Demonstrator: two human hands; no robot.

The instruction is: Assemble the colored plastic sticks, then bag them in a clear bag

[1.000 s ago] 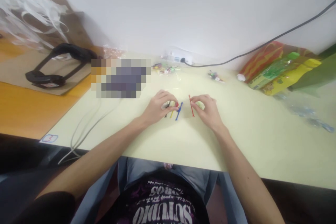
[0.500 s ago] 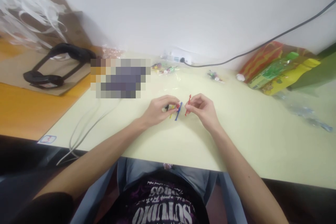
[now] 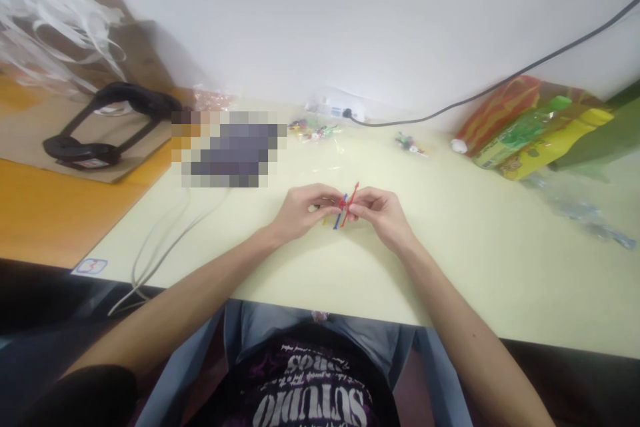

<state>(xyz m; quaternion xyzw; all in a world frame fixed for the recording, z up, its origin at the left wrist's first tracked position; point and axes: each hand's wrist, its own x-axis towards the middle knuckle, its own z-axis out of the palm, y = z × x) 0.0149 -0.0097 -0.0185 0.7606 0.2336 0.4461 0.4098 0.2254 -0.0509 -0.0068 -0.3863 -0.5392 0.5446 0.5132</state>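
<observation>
My left hand (image 3: 310, 210) is closed on a small assembly of coloured plastic pieces. A thin blue stick (image 3: 337, 220) stands out at its right end, and a bit of yellow (image 3: 325, 220) shows under the fingers; the rest of the assembly is hidden by the hand. Between the thumb and fingers of my right hand (image 3: 377, 210) is a slim red plastic stick (image 3: 355, 192) with pointed ends, tilted to the right. It lies right beside the blue stick; whether the two are joined I cannot tell.
Small colourful parts (image 3: 315, 130) lie at the back, with another little cluster (image 3: 409, 143) to their right. A bottle with a green cap (image 3: 525, 130), a yellow pack (image 3: 545, 147) and clear plastic (image 3: 580, 210) are on the right. White cables (image 3: 150, 260) cross the left side.
My right hand has moved left, bringing the red stick from a short gap away up against the blue stick. The left hand has stayed nearly in place.
</observation>
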